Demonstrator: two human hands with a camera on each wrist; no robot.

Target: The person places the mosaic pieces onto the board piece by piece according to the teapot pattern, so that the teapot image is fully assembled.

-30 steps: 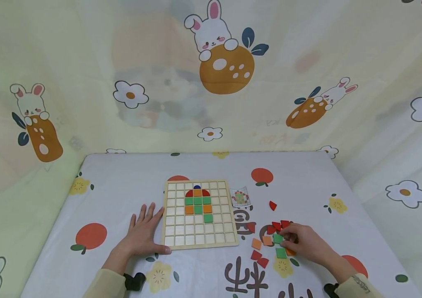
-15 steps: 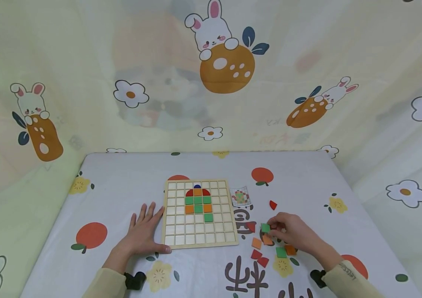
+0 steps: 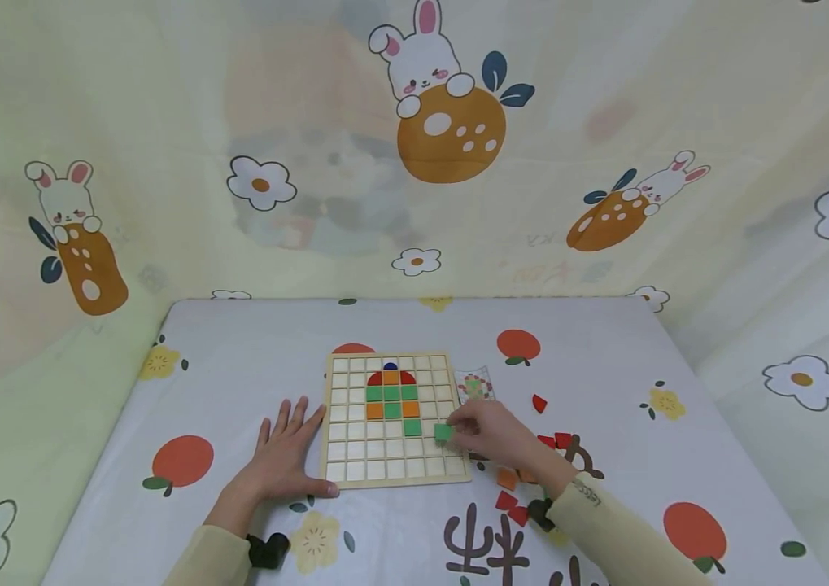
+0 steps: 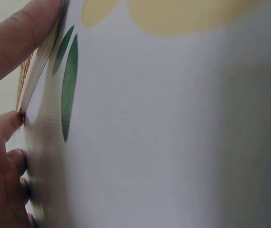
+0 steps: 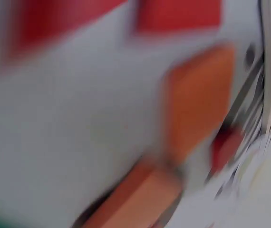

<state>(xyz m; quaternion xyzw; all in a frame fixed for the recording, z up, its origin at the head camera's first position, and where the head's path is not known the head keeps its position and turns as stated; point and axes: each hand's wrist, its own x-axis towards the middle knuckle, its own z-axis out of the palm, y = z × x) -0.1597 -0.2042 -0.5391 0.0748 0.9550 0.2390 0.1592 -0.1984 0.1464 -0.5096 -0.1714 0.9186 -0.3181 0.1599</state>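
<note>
A wooden grid board [image 3: 355, 448] lies on the table, its upper middle cells filled with green, orange, red and blue tiles. My right hand [image 3: 490, 435] pinches a green square tile [image 3: 443, 432] above the board's right-hand columns. On the board, a single green tile [image 3: 412, 427] sits to the left of the held one, below an orange tile. My left hand [image 3: 282, 460] lies with spread, straight fingers at the board's left side, its thumb touching the lower left corner. In the left wrist view, the thumb [image 4: 16, 40] rests along the board's edge.
A small pattern card [image 3: 476, 382], partly hidden by my right hand, lies beside the board. Loose red tiles [image 3: 506, 500] and orange tiles [image 5: 199, 97] are scattered to the right, some under the right forearm. One red piece [image 3: 539, 403] lies farther back.
My right hand has picked up the green tile from the loose pieces and carried it left, over the board. The left hand stays in place.
</note>
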